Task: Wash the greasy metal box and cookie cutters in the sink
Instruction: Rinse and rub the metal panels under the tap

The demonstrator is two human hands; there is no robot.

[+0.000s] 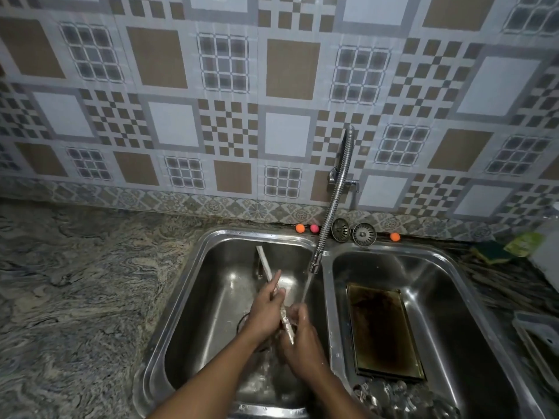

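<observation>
Over the left sink basin (pixel 193 297), both my hands hold a thin flat metal lid (pixel 264 263) edge-on, tilted up toward the back wall. My left hand (pixel 264 309) grips its middle, with the index finger lying along the edge. My right hand (pixel 299 337) grips its lower end. Water (pixel 305 288) runs from the flexible tap's nozzle (pixel 314 264) onto my right hand. The greasy, brown-stained metal box (pixel 381 328) lies open side up in the right basin (pixel 447 285). Several shiny cookie cutters (pixel 399 394) lie in front of it.
Two metal sink strainers (pixel 352 231) and small orange and pink balls (pixel 300 228) sit on the ledge behind the sinks. A green sponge (pixel 490 252) and a plastic container (pixel 538 334) are on the right counter. Marbled stone counter (pixel 75 282) stretches to the left.
</observation>
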